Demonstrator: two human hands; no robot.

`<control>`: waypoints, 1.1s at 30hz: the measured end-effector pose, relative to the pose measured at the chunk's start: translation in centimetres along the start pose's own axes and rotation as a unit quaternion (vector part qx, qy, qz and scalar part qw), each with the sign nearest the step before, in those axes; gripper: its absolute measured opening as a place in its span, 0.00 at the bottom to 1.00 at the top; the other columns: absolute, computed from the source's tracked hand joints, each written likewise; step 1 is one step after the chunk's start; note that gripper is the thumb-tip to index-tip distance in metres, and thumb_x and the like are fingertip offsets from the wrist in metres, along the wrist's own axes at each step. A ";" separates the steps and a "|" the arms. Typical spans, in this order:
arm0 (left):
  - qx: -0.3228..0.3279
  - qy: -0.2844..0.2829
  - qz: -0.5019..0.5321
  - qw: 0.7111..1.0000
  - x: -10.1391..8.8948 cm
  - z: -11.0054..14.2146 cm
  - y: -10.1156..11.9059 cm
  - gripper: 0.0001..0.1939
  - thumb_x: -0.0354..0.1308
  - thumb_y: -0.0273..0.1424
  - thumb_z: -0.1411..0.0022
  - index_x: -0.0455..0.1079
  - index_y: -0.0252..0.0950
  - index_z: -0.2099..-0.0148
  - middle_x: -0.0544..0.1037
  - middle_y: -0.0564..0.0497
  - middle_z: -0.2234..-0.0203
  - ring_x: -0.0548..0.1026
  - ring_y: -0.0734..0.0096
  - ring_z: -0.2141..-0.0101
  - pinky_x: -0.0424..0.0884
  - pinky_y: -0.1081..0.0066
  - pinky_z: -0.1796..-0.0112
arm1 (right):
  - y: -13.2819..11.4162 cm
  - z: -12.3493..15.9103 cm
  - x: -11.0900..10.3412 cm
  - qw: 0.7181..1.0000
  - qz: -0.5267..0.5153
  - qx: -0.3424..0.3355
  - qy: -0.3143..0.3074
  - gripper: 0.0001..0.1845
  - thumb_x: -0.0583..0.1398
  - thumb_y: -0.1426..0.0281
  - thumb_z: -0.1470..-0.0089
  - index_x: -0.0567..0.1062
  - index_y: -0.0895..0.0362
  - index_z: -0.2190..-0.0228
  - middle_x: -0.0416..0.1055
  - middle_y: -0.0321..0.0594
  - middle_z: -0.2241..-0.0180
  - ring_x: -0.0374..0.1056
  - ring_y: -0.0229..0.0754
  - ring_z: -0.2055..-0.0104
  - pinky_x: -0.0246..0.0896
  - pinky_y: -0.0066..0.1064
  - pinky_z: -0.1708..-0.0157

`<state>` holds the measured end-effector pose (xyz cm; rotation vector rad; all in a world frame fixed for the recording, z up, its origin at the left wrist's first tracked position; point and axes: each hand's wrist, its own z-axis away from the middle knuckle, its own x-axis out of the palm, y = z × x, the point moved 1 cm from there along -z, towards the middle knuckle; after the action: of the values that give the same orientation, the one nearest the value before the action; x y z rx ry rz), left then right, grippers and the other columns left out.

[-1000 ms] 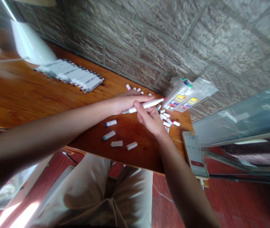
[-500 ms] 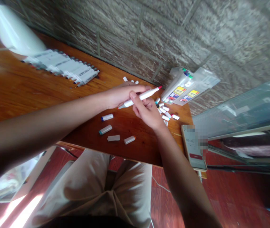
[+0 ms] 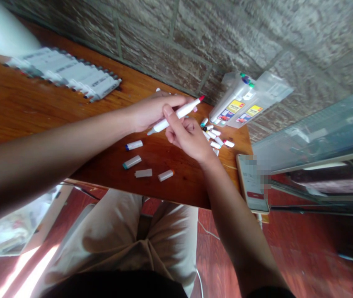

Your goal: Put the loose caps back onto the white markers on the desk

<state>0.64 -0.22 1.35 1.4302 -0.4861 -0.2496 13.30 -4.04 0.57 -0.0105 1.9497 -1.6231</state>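
Note:
A white double-ended marker (image 3: 173, 118) with a red brush tip at its upper end and a thin tip at its lower end is uncapped on both ends. My right hand (image 3: 187, 136) pinches it between thumb and fingers, tilted up to the right. Just behind lies my left hand (image 3: 159, 108), its fingers curled and partly hidden by the marker. A small pale pinkish bit shows by its fingertips, too small to name. Below the hands, several loose caps rest on the table, among them a blue-ended cap (image 3: 134, 145), a teal-ended cap (image 3: 132, 162) and an orange-ended cap (image 3: 166, 175).
A row of grey-white markers (image 3: 71, 72) lies at the back left. More caps (image 3: 211, 134) are heaped to the right, before a clear plastic marker case (image 3: 241, 101) by the stone wall. A phone (image 3: 252, 182) lies at the table's right edge.
The camera view has shifted a little, so the table things sit higher in the picture. Both hands stay together, with the marker still in my right hand.

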 end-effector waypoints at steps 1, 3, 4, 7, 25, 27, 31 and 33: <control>0.001 0.005 -0.008 1.000 0.0 0.0 0.0 0.12 0.53 0.31 0.35 0.68 0.31 0.70 0.73 0.54 0.84 0.71 0.78 0.83 0.67 0.80 0.77 | 0.1 0.0 0.0 1.000 0.008 0.003 -0.005 0.33 0.49 0.52 0.32 0.66 0.57 0.83 0.56 0.32 0.85 0.55 0.30 0.79 0.51 0.25 0.77; -0.003 0.003 -0.019 1.000 0.0 0.1 0.0 0.13 0.51 0.32 0.35 0.67 0.30 0.71 0.70 0.55 0.86 0.70 0.78 0.84 0.68 0.79 0.77 | 0.4 0.0 0.1 1.000 0.019 0.007 -0.015 0.32 0.48 0.53 0.32 0.69 0.58 0.81 0.57 0.33 0.84 0.56 0.31 0.78 0.53 0.25 0.77; -0.008 -0.004 -0.022 1.000 0.1 0.1 0.1 0.13 0.50 0.32 0.35 0.67 0.30 0.70 0.69 0.55 0.86 0.70 0.77 0.85 0.69 0.79 0.77 | 0.5 0.0 0.1 0.999 0.024 0.008 -0.020 0.31 0.48 0.53 0.31 0.70 0.58 0.79 0.58 0.34 0.83 0.57 0.31 0.78 0.54 0.25 0.76; -0.016 -0.015 -0.040 0.999 0.2 0.3 0.3 0.13 0.50 0.33 0.34 0.69 0.29 0.66 0.68 0.55 0.88 0.68 0.77 0.88 0.67 0.80 0.80 | 0.6 0.0 0.2 0.999 0.031 0.006 -0.026 0.32 0.46 0.52 0.31 0.71 0.58 0.77 0.59 0.34 0.82 0.58 0.31 0.78 0.54 0.26 0.76; -0.017 0.052 -0.248 0.967 -0.4 -0.2 -0.6 0.21 0.58 0.42 0.36 0.63 0.30 0.73 0.63 0.58 0.84 0.58 0.88 0.80 0.48 0.79 0.76 | 0.2 0.4 0.9 0.991 0.111 -0.019 -0.074 0.31 0.57 0.48 0.39 0.69 0.60 0.80 0.59 0.31 0.81 0.55 0.29 0.76 0.48 0.28 0.74; -0.009 0.037 -0.272 0.962 -0.6 -0.2 -0.9 0.23 0.59 0.44 0.36 0.64 0.30 0.73 0.63 0.57 0.83 0.57 0.88 0.78 0.47 0.77 0.75 | 0.7 0.3 1.2 0.991 0.100 -0.038 -0.085 0.29 0.60 0.49 0.40 0.68 0.60 0.80 0.59 0.31 0.81 0.54 0.29 0.76 0.47 0.28 0.74; -0.004 0.035 -0.237 0.971 -0.9 -0.2 -0.5 0.26 0.52 0.50 0.34 0.60 0.34 0.75 0.58 0.56 0.84 0.56 0.82 0.79 0.48 0.72 0.76 | 0.9 -0.1 1.5 0.993 0.024 -0.072 -0.091 0.31 0.57 0.47 0.39 0.69 0.60 0.80 0.64 0.31 0.80 0.56 0.28 0.77 0.48 0.26 0.75; -0.009 -0.003 -0.236 0.972 -1.0 -0.3 -0.3 0.30 0.45 0.55 0.33 0.58 0.36 0.75 0.57 0.54 0.85 0.57 0.79 0.79 0.48 0.69 0.76 | 0.7 -0.2 1.6 0.994 0.000 -0.077 -0.081 0.32 0.56 0.46 0.39 0.69 0.59 0.81 0.64 0.31 0.81 0.56 0.28 0.78 0.48 0.26 0.76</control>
<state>-0.08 0.51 0.81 1.5137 -0.1382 -0.6375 12.17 -4.28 -0.72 -0.1976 1.9421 -1.4216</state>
